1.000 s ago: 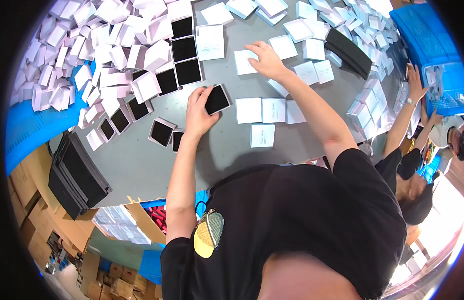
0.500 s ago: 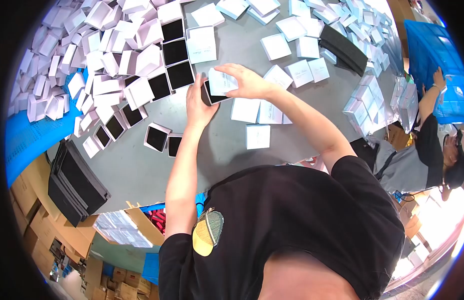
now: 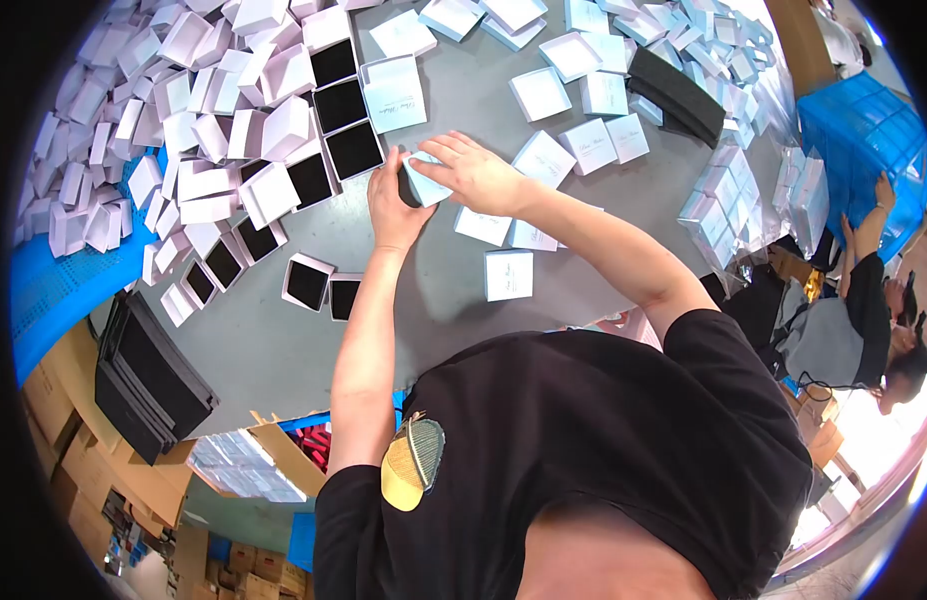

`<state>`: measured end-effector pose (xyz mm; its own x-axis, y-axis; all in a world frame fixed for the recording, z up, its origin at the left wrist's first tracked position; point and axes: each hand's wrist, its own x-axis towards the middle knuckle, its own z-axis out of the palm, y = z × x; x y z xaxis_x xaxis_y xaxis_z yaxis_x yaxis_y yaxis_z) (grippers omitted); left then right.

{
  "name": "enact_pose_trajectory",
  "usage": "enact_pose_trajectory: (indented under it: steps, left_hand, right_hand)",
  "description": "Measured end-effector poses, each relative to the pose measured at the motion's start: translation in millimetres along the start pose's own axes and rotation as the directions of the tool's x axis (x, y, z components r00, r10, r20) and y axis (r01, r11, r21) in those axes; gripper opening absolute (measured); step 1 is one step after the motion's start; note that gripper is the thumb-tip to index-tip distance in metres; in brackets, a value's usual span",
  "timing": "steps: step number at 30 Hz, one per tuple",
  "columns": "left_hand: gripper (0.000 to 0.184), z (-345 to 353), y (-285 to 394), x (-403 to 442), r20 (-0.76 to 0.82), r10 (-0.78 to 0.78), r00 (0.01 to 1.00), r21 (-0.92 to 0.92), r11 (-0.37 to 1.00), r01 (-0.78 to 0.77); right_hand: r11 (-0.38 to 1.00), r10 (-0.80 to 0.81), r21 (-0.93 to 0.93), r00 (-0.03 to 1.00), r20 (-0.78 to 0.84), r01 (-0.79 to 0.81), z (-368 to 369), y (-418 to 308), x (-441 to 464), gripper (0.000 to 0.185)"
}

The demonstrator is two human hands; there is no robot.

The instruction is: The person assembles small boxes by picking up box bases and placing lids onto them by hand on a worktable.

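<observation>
A small white gift box [image 3: 420, 183] is held between my two hands above the grey table, its pale lid over the base. My left hand [image 3: 395, 207] is closed along the box's left side, thumb and fingers against it. From the right, my right hand [image 3: 480, 178] grips the lid from above with its fingers bent over it. Just left of them, open box bases with black inserts [image 3: 353, 150] stand in a row. White lidded boxes [image 3: 508, 275] with printed script lie to the right of my hands.
A large heap of white box parts [image 3: 198, 100] covers the left side, partly over a blue crate [image 3: 63, 285]. Black foam sheets [image 3: 148, 375] stack at the near left; a black foam strip [image 3: 675, 95] lies far right. Wrapped boxes [image 3: 723, 205] sit right, near another person handling a blue crate [image 3: 868, 150].
The lid has come down over the base, covering the black insert that showed before. The other person has shifted, and their blue crate is tilted differently. The view has moved slightly.
</observation>
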<state>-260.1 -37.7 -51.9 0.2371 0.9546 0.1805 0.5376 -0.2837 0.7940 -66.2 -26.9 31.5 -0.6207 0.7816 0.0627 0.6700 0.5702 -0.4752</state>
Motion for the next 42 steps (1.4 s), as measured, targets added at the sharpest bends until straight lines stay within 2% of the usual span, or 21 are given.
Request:
enact_pose_trajectory:
  steps: [4, 7, 10, 13, 16, 19, 22, 25, 28, 31, 35, 41, 42]
  left_hand:
    - [0.100, -0.1, -2.3, -0.4, 0.014, -0.019, 1.000, 0.021, 1.000, 0.019]
    - [0.101, 2.1, -2.9, -0.8, -0.005, -0.016, 1.000, 0.032, 0.999, 0.016]
    - [0.102, 2.0, 0.4, 1.0, -0.018, 0.001, 1.000, 0.021, 1.000, -0.001]
    - [0.102, -2.6, 3.9, 2.7, -0.002, 0.008, 1.000, -0.028, 1.000, -0.008]
    - [0.100, -1.8, 3.9, 2.6, -0.014, 0.025, 1.000, 0.000, 1.000, -0.025]
    - [0.099, -4.5, 4.3, 2.6, 0.019, 0.006, 1.000, 0.054, 0.999, -0.007]
    - [0.098, -11.2, 0.3, 0.0, 0.111, -0.045, 0.993, -0.018, 0.999, 0.048]
    - [0.099, -7.6, -1.6, 0.6, 0.082, -0.010, 0.997, -0.014, 1.000, 0.011]
    - [0.100, -6.7, -0.6, 1.0, 0.086, -0.035, 0.996, -0.024, 0.999, 0.038]
    - [0.101, -9.4, 2.2, 1.5, 0.124, -0.107, 0.986, 0.019, 0.994, 0.105]
    - [0.102, -9.6, 2.6, 1.5, 0.113, -0.076, 0.991, -0.004, 0.997, 0.077]
    - [0.104, -8.8, 2.0, 0.9, 0.117, -0.017, 0.993, 0.003, 1.000, 0.017]
    - [0.104, -9.5, 5.7, -0.2, 0.123, -0.019, 0.992, 0.016, 1.000, 0.017]
  right_hand:
    - [0.981, 0.020, 0.193, 0.998, -0.057, -0.009, 1.7, 11.2, -1.5, 0.068]
    - [0.990, 0.015, 0.138, 0.999, -0.028, -0.011, 1.3, 8.4, 0.0, 0.066]
    - [1.000, -0.002, 0.009, 0.999, 0.033, 0.001, 1.1, 4.9, -0.3, 0.074]
    - [0.999, -0.036, -0.022, 0.996, 0.083, 0.038, -4.4, 2.6, 5.3, 0.073]
    - [0.999, -0.031, -0.022, 0.997, 0.073, 0.032, -2.8, 6.1, 4.4, 0.072]
    - [0.960, 0.052, 0.273, 0.998, 0.041, -0.061, -2.7, 18.8, -0.7, 0.070]
    - [0.894, 0.186, 0.396, 0.978, 0.094, -0.208, -6.1, 18.4, -5.6, 0.072]
    - [0.913, 0.208, 0.352, 0.978, 0.027, -0.204, -19.3, 12.3, -2.4, 0.072]
    - [0.952, 0.159, 0.267, 0.987, -0.003, -0.153, -23.6, 15.0, 5.5, 0.070]
    - [0.989, -0.004, 0.147, 0.993, 0.115, -0.013, -14.9, 15.3, 7.6, 0.067]
    - [1.000, -0.025, 0.005, 0.990, 0.139, 0.024, -8.7, 9.9, 4.8, 0.064]
    - [1.000, -0.001, 0.022, 0.989, 0.150, -0.003, 1.9, 19.5, -0.3, 0.062]
    - [0.999, 0.020, -0.031, 0.983, 0.180, -0.015, 1.1, 15.4, 0.1, 0.062]
